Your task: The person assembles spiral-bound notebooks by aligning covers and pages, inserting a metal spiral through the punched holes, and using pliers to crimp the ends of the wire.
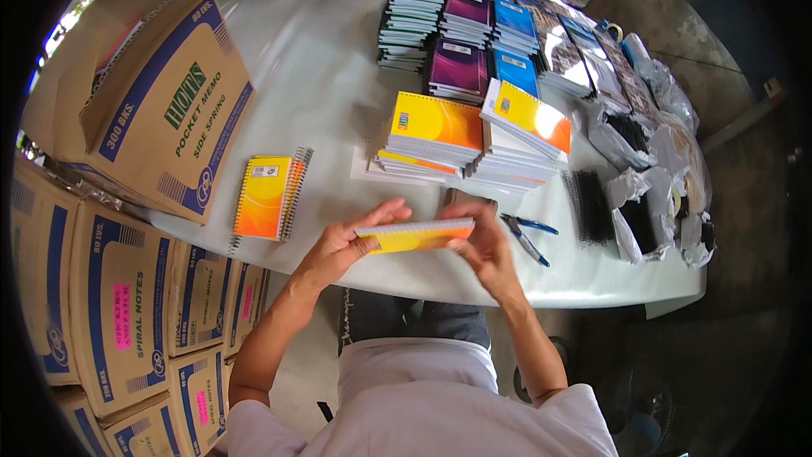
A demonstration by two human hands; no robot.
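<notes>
Over the near edge of the table, a small yellow-and-orange notebook (414, 239) is held level between both hands, its page edges turned up. My left hand (337, 244) grips its left end, thumb on the cover and fingers behind. At the right end, my right hand (489, 252) is closed around it, thumb below on the cover. Blue-handled pliers (526, 235) lie just right of that hand, and a small brown block (469, 198) sits behind it. To the left, yellow notebooks with spiral wire (269, 199) lie piled.
Stacks of yellow notebooks (436, 123) stand ahead, with purple notebooks (458, 66) and blue notebooks (516, 72) behind. Black wire coils (588, 207) and plastic bags (634, 211) occupy the right side. A large open cardboard box (173, 106) is at left, above stacked cartons (123, 309).
</notes>
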